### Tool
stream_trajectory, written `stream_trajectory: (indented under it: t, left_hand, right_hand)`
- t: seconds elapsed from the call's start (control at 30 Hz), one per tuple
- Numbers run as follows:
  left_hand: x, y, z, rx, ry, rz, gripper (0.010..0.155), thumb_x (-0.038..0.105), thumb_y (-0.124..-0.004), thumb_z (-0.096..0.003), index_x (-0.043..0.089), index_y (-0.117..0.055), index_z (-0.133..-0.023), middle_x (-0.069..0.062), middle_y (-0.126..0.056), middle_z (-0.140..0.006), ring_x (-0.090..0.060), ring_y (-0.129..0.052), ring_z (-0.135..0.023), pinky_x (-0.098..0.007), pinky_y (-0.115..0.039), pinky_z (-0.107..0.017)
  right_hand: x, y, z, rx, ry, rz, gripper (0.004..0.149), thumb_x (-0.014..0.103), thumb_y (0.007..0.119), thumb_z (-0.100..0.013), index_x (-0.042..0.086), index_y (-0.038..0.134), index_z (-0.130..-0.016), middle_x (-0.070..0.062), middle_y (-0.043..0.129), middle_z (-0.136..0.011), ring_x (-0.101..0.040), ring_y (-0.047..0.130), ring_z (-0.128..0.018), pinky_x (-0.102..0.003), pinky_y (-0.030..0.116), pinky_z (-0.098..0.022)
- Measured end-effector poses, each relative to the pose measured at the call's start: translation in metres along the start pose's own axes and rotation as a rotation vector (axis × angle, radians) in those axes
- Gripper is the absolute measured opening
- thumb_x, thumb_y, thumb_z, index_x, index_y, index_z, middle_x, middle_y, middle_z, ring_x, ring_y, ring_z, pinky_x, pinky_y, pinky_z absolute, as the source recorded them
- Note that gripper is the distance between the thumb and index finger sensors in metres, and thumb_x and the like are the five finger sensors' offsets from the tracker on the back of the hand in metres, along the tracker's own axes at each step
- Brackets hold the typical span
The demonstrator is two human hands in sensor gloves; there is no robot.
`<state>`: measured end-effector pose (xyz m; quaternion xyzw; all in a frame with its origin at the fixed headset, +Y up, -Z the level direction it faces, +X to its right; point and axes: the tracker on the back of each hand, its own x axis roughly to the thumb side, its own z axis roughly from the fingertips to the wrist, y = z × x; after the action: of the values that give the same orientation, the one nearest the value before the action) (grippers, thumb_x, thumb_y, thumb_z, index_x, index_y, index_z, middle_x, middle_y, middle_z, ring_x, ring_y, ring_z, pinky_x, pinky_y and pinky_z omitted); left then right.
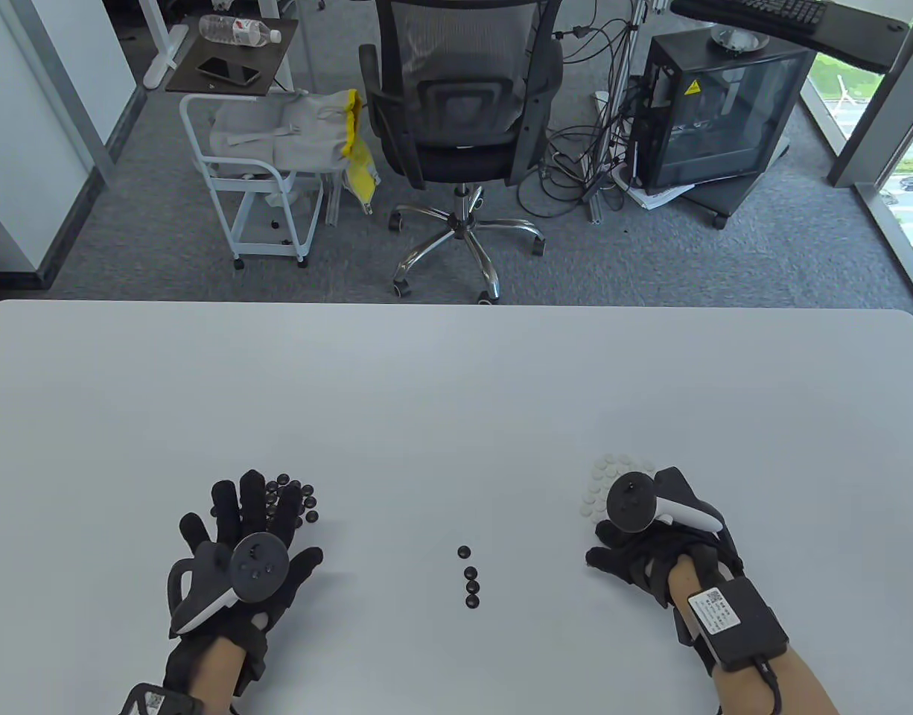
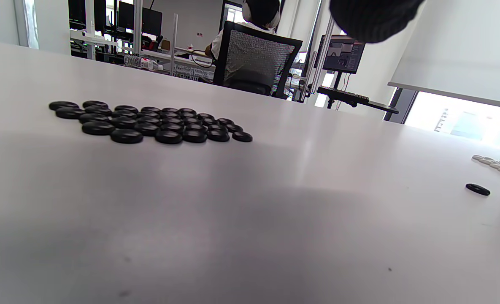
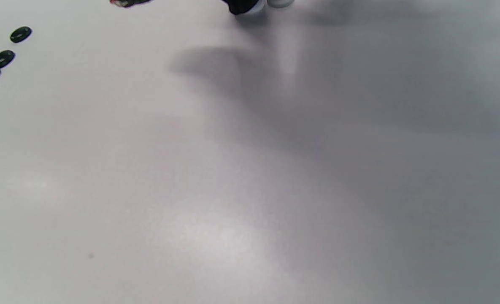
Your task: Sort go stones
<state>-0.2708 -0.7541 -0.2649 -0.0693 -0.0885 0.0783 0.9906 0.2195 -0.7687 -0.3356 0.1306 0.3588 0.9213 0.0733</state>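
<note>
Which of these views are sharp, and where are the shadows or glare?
Table view: sharp and evenly lit, the table free of glare. Left wrist view: black stones crisp, a broad soft shadow in front of them, the window at right blown out. Right wrist view: soft and hazy, a large blurred shadow, a pale sheen low in the middle.

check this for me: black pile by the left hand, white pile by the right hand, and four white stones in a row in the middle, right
Not quite. The four stones in the middle are black, not white, as the table view shows. The black pile by the left hand and white pile by the right hand are correct.
</note>
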Motion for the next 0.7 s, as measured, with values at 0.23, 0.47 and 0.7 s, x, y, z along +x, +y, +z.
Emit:
stream_trajectory:
  t: [0.23, 0.47, 0.7]
  left_hand:
    - [0.000, 0.000, 0.000, 0.003, -0.002, 0.002, 0.080, 0.056, -0.056, -0.0588, 0.022, -0.015, -0.118, -0.025, 0.014, -0.113, -0.053, 0.018, -0.094, -0.081, 0.003, -0.050]
    - [0.014, 0.006, 0.005, 0.052, -0.063, -0.032, 0.080, 0.056, -0.056, -0.0587, 0.022, -0.015, -0.119, -0.026, 0.014, -0.113, -0.053, 0.018, -0.094, -0.081, 0.002, -0.050]
    - [0.021, 0.007, 0.008, 0.072, -0.097, -0.039, 0.081, 0.056, -0.056, -0.0587, 0.022, -0.015, -0.119, -0.026, 0.013, -0.114, -0.053, 0.017, -0.095, -0.081, 0.002, -0.050]
  right_hand:
    - [0.004, -0.011, 0.004, -0.045, -0.055, -0.048, 0.072, 0.048, 0.057, -0.065, 0.001, 0.044, -0.118, -0.043, -0.002, -0.108, -0.066, -0.011, -0.086, -0.090, 0.006, -0.052]
    - [0.047, -0.036, 0.046, -0.234, -0.224, 0.073, 0.083, 0.049, 0.056, -0.064, -0.006, 0.022, -0.117, -0.045, 0.000, -0.108, -0.064, -0.010, -0.087, -0.086, 0.005, -0.054]
    - [0.063, -0.042, 0.085, -0.444, -0.342, 0.176, 0.084, 0.049, 0.056, -0.064, -0.004, 0.015, -0.116, -0.045, 0.001, -0.108, -0.065, -0.007, -0.089, -0.086, 0.007, -0.056]
